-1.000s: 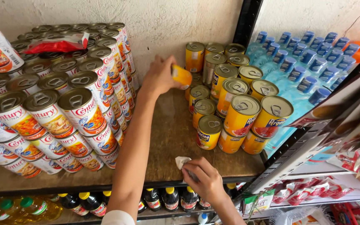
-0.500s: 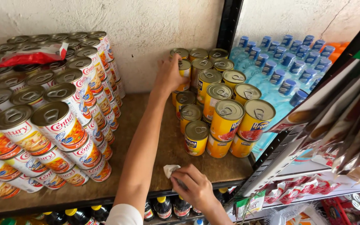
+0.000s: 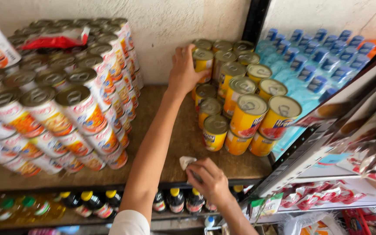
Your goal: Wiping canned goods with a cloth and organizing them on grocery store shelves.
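Wooden shelf (image 3: pixel 162 143): brown board, bare in the middle strip between two groups of cans.
Right hand (image 3: pixel 209 178): nearest, at 6 o'clock on the shelf's front edge; fingers curled down over a small white cloth (image 3: pixel 186 162), one corner of which sticks out at the hand's 10 o'clock.
Bottles below (image 3: pixel 175 201): dark bottles with yellow caps on the lower shelf, about seven visible; further left, green-capped ones, count unclear.
Yellow cans (image 3: pixel 240 109): stacked group at 2 o'clock from the right hand, two layers; about seventeen lids show, rear ones partly hidden.
Left hand (image 3: pixel 183 72): arm stretched to 12 o'clock; fingers wrapped around one yellow can (image 3: pixel 203 61) in the upper layer at the group's left rear corner, thumb on its near side.
White and orange cans (image 3: pixel 66 109): tilted stack at 9 o'clock, too many to count exactly, well over twenty.
Red packet (image 3: pixel 55 41): one, lying on top of that stack at 10 o'clock.
Blue-capped bottles (image 3: pixel 310 56): rows at 1 o'clock beyond the upright; about twenty caps.
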